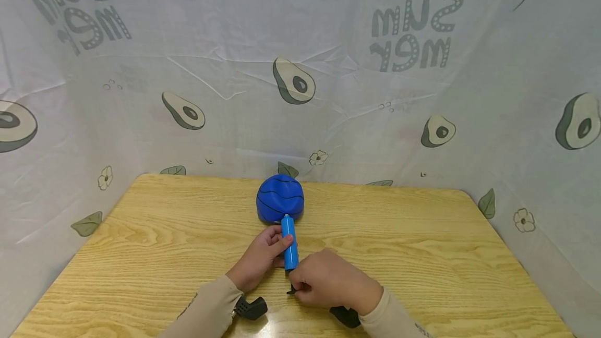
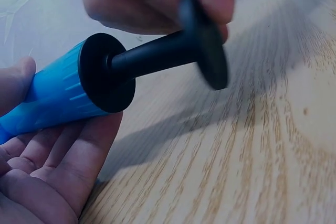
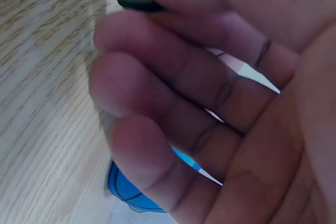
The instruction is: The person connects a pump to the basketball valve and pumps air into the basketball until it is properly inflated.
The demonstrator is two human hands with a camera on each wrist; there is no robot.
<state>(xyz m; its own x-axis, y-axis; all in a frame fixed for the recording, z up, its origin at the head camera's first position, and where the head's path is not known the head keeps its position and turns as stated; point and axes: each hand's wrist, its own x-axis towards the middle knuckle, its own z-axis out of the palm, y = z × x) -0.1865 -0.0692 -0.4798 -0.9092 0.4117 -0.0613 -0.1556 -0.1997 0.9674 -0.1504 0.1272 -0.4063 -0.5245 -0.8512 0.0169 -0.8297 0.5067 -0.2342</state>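
A small hand pump [image 1: 289, 244] with a blue barrel points its tip at a dented blue ball [image 1: 280, 198] with black lines. The tip meets the ball's near side; whether it is inside cannot be seen. My left hand [image 1: 257, 262] holds the barrel, thumb on top and fingers beneath. With thumb and fingers, my right hand [image 1: 328, 281] grips the black disc-shaped handle [image 2: 207, 45]. Part of the black rod [image 2: 152, 55] shows between barrel and handle in the left wrist view. In the right wrist view, the fingers hide most of the pump.
Everything lies on or just above a wooden table [image 1: 399, 244]. A pale cloth [image 1: 235, 67] printed with avocados and leaves hangs behind the table's far edge and along its sides. A black wrist device [image 1: 251, 308] sits on the left wrist.
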